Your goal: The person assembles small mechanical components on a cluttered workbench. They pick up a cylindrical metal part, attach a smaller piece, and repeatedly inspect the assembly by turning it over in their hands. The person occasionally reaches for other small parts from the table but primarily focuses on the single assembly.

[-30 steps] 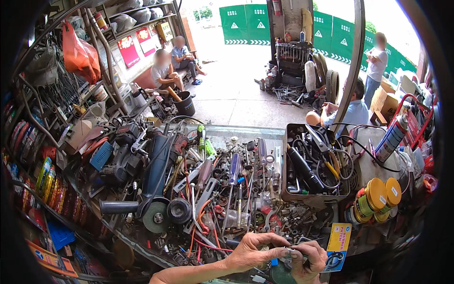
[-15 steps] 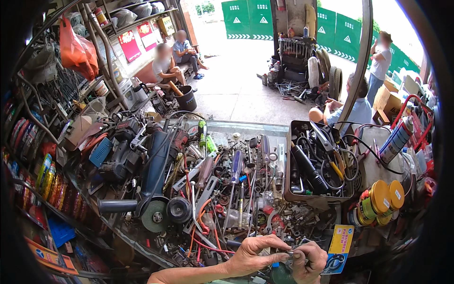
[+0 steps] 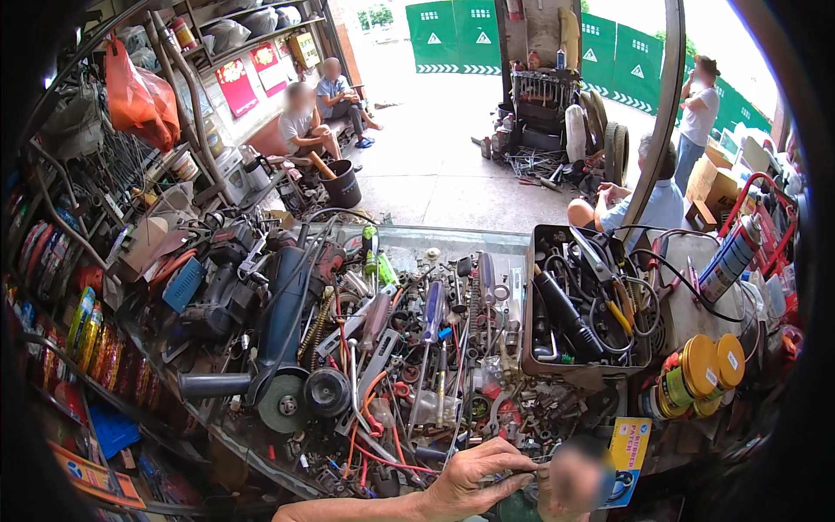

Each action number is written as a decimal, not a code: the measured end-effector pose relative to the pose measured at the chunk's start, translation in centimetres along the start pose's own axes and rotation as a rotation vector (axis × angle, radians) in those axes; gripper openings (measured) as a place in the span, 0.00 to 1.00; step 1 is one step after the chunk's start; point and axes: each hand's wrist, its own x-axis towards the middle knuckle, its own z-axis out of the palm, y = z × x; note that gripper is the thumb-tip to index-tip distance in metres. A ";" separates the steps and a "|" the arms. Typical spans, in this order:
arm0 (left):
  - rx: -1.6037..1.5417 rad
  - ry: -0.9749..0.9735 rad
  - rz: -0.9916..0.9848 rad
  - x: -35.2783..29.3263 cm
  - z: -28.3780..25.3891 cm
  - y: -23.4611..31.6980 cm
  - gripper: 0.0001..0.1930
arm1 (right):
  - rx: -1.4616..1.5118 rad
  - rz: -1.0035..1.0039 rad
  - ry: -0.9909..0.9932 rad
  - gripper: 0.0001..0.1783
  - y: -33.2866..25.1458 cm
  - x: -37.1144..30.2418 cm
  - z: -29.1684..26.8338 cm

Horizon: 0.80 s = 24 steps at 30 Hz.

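At the bottom of the view, my left hand (image 3: 477, 477) pinches something small between thumb and fingers; a thin grey metal-looking edge shows, but its kind cannot be made out. My right hand (image 3: 550, 498) meets those fingertips from the right, curled in; a blurred patch covers most of it. Under the hands is a dark green round surface (image 3: 519, 506), partly hidden. Beside the right hand lies a yellow and blue box (image 3: 628, 452). Beyond the hands, screwdrivers, including one with a purple handle (image 3: 433, 311), lie among loose metal parts.
An angle grinder (image 3: 280, 322) lies left on the cluttered glass-topped counter. A metal tin of tools (image 3: 587, 367) stands right, near yellow-lidded cans (image 3: 699, 365) and a spray can (image 3: 729, 259). Several people sit or stand beyond, one a seated person (image 3: 659, 200) behind the post.
The view has shifted very slightly. My hands stay together in nearly the same place, with the left fingers a little more closed over the small piece.
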 end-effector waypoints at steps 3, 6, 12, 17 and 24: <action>0.019 0.002 -0.002 0.1 0.0 0.1 0.08 | -0.040 -0.055 -0.025 0.08 0.9 -0.3 -0.1; -0.101 0.019 -0.172 -0.3 0.1 0.5 0.07 | 0.175 0.024 0.119 0.09 -0.8 0.4 0.1; -0.207 -0.034 -0.209 -1.1 0.4 -1.4 0.13 | 0.065 -0.092 0.029 0.11 -0.5 0.8 -0.1; -0.391 0.099 -0.384 -1.3 0.9 -0.1 0.14 | 0.097 -0.023 0.136 0.13 0.6 -0.6 1.0; -0.551 0.086 -0.461 -0.6 -0.6 0.6 0.10 | 0.036 -0.164 -0.012 0.14 1.5 0.7 -0.2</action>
